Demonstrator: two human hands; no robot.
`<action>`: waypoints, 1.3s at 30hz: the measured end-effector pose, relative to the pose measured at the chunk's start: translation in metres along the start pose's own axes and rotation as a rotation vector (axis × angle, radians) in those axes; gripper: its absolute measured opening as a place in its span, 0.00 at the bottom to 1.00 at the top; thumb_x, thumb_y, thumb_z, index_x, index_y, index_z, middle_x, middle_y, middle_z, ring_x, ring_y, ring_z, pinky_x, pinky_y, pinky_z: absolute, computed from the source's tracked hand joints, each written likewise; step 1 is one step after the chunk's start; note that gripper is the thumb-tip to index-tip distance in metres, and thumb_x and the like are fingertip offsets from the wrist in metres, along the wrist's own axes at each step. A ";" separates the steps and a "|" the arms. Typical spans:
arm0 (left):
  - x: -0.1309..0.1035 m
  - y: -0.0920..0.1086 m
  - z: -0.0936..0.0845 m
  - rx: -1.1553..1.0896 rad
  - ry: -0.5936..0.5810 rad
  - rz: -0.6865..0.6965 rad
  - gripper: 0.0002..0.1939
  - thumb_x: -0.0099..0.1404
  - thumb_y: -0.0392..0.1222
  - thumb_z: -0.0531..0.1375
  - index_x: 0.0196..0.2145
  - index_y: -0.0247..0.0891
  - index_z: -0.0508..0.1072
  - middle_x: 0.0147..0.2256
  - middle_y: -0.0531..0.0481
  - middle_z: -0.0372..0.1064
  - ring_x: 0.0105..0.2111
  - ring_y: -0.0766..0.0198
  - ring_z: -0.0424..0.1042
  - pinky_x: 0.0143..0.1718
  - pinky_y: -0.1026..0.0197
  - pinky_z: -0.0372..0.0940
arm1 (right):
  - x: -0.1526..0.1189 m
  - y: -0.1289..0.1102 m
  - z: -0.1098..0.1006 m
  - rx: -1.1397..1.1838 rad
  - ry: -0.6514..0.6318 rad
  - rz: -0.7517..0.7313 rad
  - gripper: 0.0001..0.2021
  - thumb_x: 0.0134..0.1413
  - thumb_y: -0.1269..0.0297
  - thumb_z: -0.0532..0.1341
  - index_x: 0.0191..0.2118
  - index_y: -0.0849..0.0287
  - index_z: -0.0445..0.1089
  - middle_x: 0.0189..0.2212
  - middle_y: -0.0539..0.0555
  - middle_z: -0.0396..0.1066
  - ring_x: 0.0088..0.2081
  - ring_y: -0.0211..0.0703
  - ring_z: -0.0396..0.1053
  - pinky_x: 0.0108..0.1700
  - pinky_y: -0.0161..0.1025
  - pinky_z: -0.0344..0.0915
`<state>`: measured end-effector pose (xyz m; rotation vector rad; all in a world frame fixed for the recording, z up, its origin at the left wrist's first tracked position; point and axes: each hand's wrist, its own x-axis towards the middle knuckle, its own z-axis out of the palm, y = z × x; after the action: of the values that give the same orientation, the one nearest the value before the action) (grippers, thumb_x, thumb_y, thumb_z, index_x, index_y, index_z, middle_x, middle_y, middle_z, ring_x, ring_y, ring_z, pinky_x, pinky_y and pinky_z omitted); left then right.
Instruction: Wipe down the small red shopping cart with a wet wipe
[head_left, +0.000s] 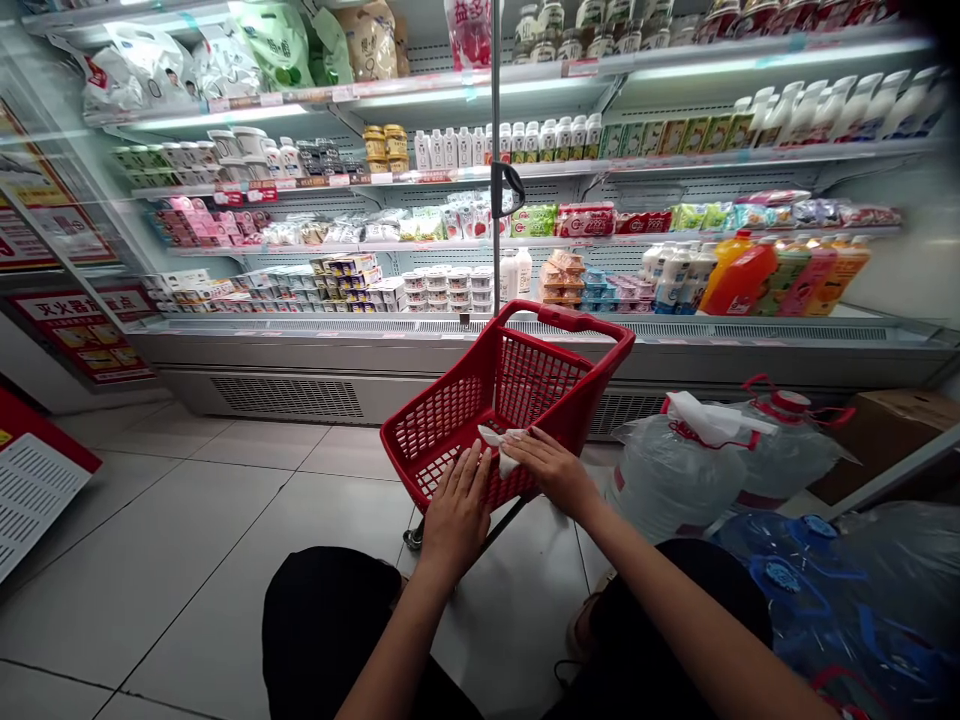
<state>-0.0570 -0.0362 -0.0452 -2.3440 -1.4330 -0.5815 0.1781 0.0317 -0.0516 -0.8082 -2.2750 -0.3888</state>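
1. Cart (pixel 536 370), red with lattice walls, stands mid-scene on the tiled floor (pixel 225 510), before the chiller.
2. White cloth (pixel 508 466) lies bunched over the cart's near side.
3. Right hand (pixel 551 468) holds the cloth against that side, fingers extended and close together.
4. Left hand (pixel 456 505), just left of it, is flat with fingers straight and grasps nothing; its fingertips overlap the near edge, though contact is hard to tell.
5. Clear jugs (pixel 675 485) stand right of the cart; blue-capped bottles (pixel 787 570) lie nearer.
6. Far behind, the chiller (pixel 405 355) holds shelves of packaged goods (pixel 585 220).
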 end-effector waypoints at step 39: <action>0.017 -0.017 0.015 0.004 -0.058 -0.111 0.43 0.65 0.36 0.59 0.74 0.42 0.50 0.76 0.44 0.39 0.64 0.41 0.63 0.66 0.37 0.56 | 0.003 0.027 0.008 0.011 0.057 0.239 0.24 0.68 0.75 0.50 0.65 0.56 0.67 0.59 0.56 0.74 0.64 0.49 0.67 0.70 0.57 0.61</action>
<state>-0.0624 -0.0089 -0.0484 -2.3078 -1.5966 -0.5428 0.1896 0.0574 -0.0543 -1.0365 -2.0961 -0.2844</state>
